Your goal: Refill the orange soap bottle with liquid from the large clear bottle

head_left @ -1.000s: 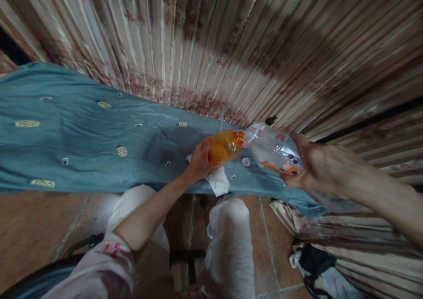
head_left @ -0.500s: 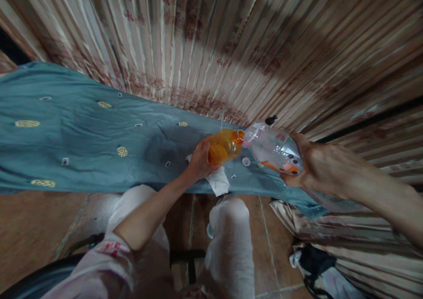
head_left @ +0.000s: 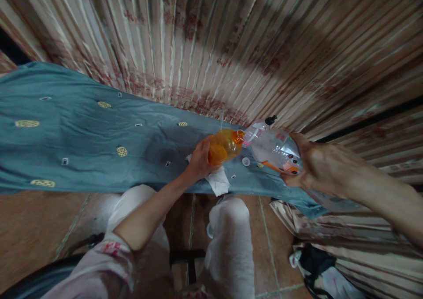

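Note:
My left hand [head_left: 199,160] is wrapped round an orange bottle [head_left: 226,145], whose neck points right. Tilted with its neck to the left, a large clear bottle [head_left: 274,151] is gripped near its middle by my right hand [head_left: 310,160]. The two bottle mouths meet or nearly meet; whether they touch is hard to tell. Just below them a small white cap [head_left: 246,161] lies on the teal cloth. A crumpled white tissue [head_left: 218,182] rests under and beside my left hand.
A teal cloth with yellow patterns [head_left: 82,144] covers the long surface. Behind it hangs a pleated curtain [head_left: 205,47]. A small black object [head_left: 271,120] stands behind the clear bottle. Dark and light fabric [head_left: 317,261] lies on the tiled floor at lower right.

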Demonstrator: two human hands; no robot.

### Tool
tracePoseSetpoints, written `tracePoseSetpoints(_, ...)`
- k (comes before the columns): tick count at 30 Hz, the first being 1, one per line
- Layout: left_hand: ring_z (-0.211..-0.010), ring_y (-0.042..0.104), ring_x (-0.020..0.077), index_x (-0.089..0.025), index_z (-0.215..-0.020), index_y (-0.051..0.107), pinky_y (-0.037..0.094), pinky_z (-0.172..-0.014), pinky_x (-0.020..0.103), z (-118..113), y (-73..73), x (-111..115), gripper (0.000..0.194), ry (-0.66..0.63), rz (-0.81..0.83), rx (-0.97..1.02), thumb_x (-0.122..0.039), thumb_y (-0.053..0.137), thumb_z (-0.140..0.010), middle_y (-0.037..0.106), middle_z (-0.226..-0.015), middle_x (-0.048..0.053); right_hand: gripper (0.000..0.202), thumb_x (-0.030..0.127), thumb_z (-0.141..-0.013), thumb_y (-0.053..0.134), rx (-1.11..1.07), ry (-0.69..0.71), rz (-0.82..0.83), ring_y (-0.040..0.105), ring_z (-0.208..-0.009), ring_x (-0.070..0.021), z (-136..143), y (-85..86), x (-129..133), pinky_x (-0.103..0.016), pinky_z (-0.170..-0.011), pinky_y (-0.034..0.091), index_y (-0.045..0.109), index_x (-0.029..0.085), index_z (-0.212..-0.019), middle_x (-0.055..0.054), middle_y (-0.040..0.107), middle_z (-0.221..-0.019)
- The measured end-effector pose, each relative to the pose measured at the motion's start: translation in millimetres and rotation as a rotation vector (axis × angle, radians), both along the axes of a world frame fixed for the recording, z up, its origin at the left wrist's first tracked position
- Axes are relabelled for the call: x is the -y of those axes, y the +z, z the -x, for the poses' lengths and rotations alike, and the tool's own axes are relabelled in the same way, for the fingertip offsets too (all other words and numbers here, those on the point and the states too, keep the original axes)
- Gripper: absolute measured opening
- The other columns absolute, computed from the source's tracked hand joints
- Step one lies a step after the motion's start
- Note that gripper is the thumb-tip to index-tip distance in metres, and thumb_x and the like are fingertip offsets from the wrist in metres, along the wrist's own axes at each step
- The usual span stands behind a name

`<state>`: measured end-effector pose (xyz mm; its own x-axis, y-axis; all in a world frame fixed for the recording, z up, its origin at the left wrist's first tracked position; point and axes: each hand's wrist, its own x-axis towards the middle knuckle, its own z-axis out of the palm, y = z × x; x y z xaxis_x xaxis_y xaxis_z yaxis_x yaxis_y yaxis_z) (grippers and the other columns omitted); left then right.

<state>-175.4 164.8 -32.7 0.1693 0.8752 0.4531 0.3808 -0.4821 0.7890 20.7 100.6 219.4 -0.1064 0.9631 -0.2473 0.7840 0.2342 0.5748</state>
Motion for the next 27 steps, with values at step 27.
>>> tracePoseSetpoints(27,-0.124,0.049,0.0329,-0.017,-0.137,0.030,0.041,-0.106,0.049,0.5,1.0,0.3,0.094,-0.002,0.002,0.005,-0.023,0.079,-0.058,0.048,-0.134,0.016,0.070,0.057,-0.076,0.049,-0.016,0.041,-0.027,0.067,-0.061,-0.0307,-5.7,-2.2,1.2,-0.029,-0.051,0.036,0.038,0.010,-0.127,-0.005,0.062,-0.058)
